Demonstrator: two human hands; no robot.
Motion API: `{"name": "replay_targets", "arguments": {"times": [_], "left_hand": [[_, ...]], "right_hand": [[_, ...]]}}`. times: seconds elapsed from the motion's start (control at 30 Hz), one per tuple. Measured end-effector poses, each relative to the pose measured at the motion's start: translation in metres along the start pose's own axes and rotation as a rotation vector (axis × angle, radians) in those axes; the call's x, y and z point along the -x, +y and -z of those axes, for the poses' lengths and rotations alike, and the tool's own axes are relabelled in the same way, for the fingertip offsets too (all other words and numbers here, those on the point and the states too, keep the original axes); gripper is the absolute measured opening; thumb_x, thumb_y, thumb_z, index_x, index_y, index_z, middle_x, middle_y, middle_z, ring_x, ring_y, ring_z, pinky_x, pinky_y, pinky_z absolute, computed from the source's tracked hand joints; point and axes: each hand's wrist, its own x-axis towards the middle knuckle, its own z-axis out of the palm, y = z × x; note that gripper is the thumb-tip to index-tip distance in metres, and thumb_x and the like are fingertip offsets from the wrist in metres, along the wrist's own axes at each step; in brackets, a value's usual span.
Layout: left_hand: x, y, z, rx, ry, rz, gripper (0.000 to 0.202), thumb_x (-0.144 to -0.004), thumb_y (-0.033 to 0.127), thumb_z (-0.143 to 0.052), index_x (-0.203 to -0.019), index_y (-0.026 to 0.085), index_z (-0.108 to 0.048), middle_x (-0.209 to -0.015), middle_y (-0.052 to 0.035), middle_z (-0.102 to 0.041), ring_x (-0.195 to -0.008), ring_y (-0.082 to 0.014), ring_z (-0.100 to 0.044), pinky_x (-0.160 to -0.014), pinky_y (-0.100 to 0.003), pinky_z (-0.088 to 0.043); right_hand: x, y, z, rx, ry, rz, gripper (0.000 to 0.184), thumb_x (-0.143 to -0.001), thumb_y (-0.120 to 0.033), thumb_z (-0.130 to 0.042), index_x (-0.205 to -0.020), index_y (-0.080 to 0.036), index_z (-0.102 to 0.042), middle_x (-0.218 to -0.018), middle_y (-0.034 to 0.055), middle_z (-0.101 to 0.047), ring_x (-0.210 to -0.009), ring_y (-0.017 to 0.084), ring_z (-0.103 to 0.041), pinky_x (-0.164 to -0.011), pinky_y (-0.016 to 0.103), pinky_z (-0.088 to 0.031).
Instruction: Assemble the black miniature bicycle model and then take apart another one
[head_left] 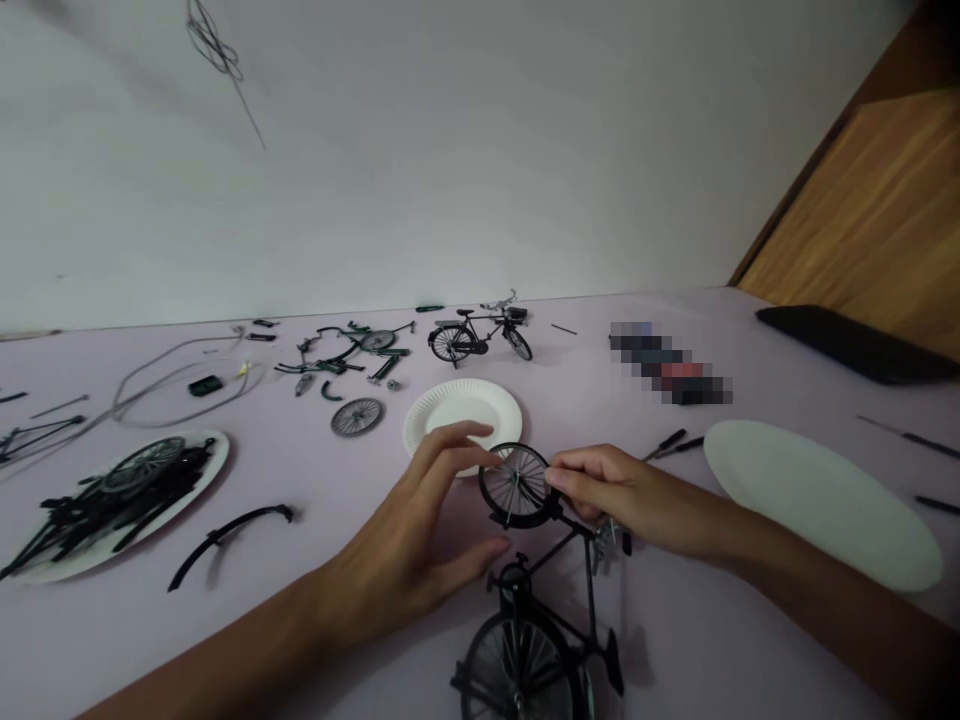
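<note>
A black miniature bicycle (519,655) lies nearest me at the lower middle, its front wheel (516,487) pointing away. My right hand (619,492) is closed in a pinch at the front end of the bicycle, beside the right edge of that wheel. The handlebar is partly hidden under this hand. My left hand (409,535) is spread, with its fingertips by the wheel's left rim and its thumb apart below. Whether those fingertips touch the rim, I cannot tell. Behind both hands is a white paper plate (424,415).
An assembled miniature bicycle (480,335) stands near the wall. Green bicycle parts (341,355) and a loose wheel (357,416) lie left of it. A plate (217,470) of black parts is at left, near a curved black strip (217,540). A white oval plate (817,500) and screwdrivers (667,443) are at right.
</note>
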Motion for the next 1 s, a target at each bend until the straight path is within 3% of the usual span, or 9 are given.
{"name": "replay_targets", "arguments": {"times": [0.1, 0.23, 0.33, 0.43, 0.57, 0.73, 0.83, 0.93, 1.0], "left_hand": [[0.001, 0.004, -0.003, 0.063, -0.035, 0.030, 0.066, -0.086, 0.029, -0.070, -0.141, 0.029, -0.034, -0.156, -0.0123, -0.023, -0.144, -0.0308, -0.027, -0.117, -0.051, -0.031], [-0.001, 0.005, -0.004, 0.096, -0.115, 0.007, 0.058, -0.088, 0.028, -0.068, -0.140, 0.028, -0.041, -0.151, -0.0111, -0.036, -0.138, -0.0285, -0.039, -0.114, -0.048, -0.036], [-0.003, 0.004, -0.006, 0.078, -0.104, -0.020, 0.058, -0.085, 0.026, -0.071, -0.137, 0.027, -0.046, -0.143, -0.0115, -0.045, -0.131, -0.0276, -0.046, -0.111, -0.047, -0.041], [-0.003, 0.002, -0.007, 0.058, -0.089, -0.029, 0.056, -0.085, 0.026, -0.072, -0.135, 0.026, -0.047, -0.140, -0.0118, -0.047, -0.129, -0.0266, -0.047, -0.109, -0.045, -0.042], [-0.001, 0.003, 0.000, 0.034, -0.117, -0.050, 0.050, -0.088, 0.026, -0.068, -0.133, 0.024, -0.048, -0.142, -0.0122, -0.045, -0.130, -0.0263, -0.046, -0.109, -0.043, -0.041], [0.001, 0.010, 0.016, 0.019, -0.201, -0.199, 0.028, -0.091, 0.018, -0.057, -0.119, 0.020, -0.059, -0.138, -0.0124, -0.049, -0.128, -0.0283, -0.043, -0.109, -0.046, -0.035], [0.004, 0.014, 0.016, 0.019, -0.266, -0.276, 0.022, -0.084, 0.020, -0.065, -0.106, 0.018, -0.065, -0.132, -0.0123, -0.054, -0.125, -0.0304, -0.044, -0.107, -0.045, -0.033], [0.006, 0.016, 0.009, -0.008, -0.288, -0.322, 0.017, -0.087, 0.017, -0.065, -0.103, 0.018, -0.065, -0.128, -0.0111, -0.058, -0.124, -0.0288, -0.044, -0.105, -0.043, -0.032], [0.006, 0.017, 0.004, -0.006, -0.282, -0.322, 0.013, -0.089, 0.017, -0.064, -0.101, 0.019, -0.065, -0.127, -0.0100, -0.059, -0.125, -0.0280, -0.044, -0.104, -0.042, -0.032]], "right_hand": [[-0.001, -0.002, -0.005, -0.025, -0.042, 0.034, 0.040, -0.097, -0.051, -0.047, -0.074, -0.019, -0.049, -0.066, -0.0051, -0.043, -0.059, 0.010, -0.039, -0.057, 0.024, -0.031], [-0.004, -0.002, -0.008, -0.025, -0.080, 0.029, 0.041, -0.096, -0.052, -0.048, -0.072, -0.019, -0.047, -0.064, -0.0055, -0.041, -0.057, 0.009, -0.036, -0.054, 0.024, -0.030], [-0.003, -0.002, -0.007, -0.016, -0.068, 0.024, 0.041, -0.094, -0.053, -0.050, -0.073, -0.018, -0.050, -0.064, -0.0057, -0.040, -0.056, 0.009, -0.035, -0.052, 0.024, -0.028], [0.002, -0.004, -0.003, 0.033, -0.075, 0.027, 0.036, -0.093, -0.050, -0.055, -0.076, -0.018, -0.055, -0.067, -0.0044, -0.045, -0.060, 0.010, -0.039, -0.054, 0.024, -0.030], [0.006, -0.008, 0.004, 0.058, -0.203, -0.006, 0.028, -0.091, -0.043, -0.059, -0.082, -0.017, -0.062, -0.072, -0.0029, -0.052, -0.065, 0.011, -0.044, -0.058, 0.024, -0.033], [0.007, -0.008, 0.010, 0.033, -0.234, -0.062, 0.021, -0.086, -0.039, -0.065, -0.084, -0.017, -0.064, -0.075, -0.0032, -0.055, -0.067, 0.011, -0.048, -0.061, 0.023, -0.036], [0.013, -0.009, 0.014, 0.100, -0.133, -0.064, 0.021, -0.091, -0.040, -0.058, -0.091, -0.021, -0.066, -0.085, -0.0022, -0.063, -0.078, 0.015, -0.056, -0.069, 0.025, -0.040], [0.019, -0.012, 0.016, 0.258, 0.077, -0.021, 0.023, -0.097, -0.043, -0.049, -0.099, -0.028, -0.066, -0.101, -0.0024, -0.067, -0.097, 0.019, -0.059, -0.081, 0.029, -0.042], [0.022, -0.015, 0.015, 0.344, 0.196, 0.046, 0.024, -0.100, -0.043, -0.045, -0.101, -0.029, -0.064, -0.102, -0.0028, -0.068, -0.098, 0.019, -0.060, -0.083, 0.030, -0.043]]}}
